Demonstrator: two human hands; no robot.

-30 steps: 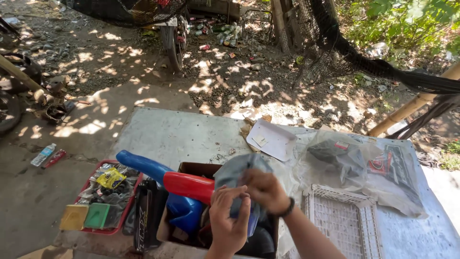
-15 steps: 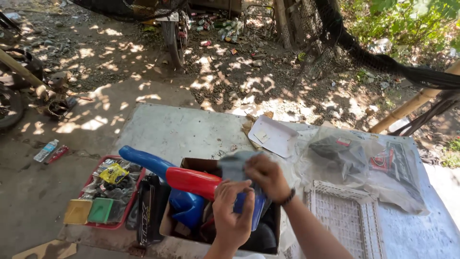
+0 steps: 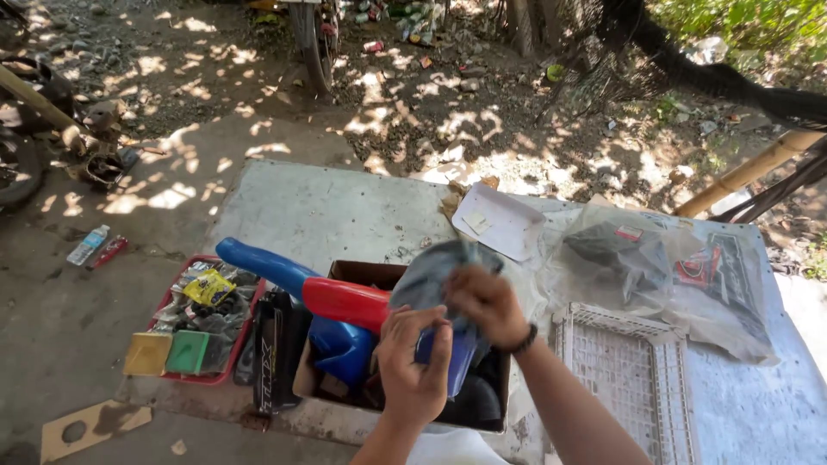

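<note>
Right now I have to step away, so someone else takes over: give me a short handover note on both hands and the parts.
Left hand: grips a blue plastic part over the cardboard box.
Right hand: presses a grey cloth on that part.
Red and blue panel lies across the box; red tray to its left, white crate to its right.
Done: part lifted, cloth on it.
Left: cannot tell how much is wiped.

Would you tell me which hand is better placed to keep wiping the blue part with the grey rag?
The right hand, probably: it holds the grey rag against the blue part, which the left hand steadies.
</note>
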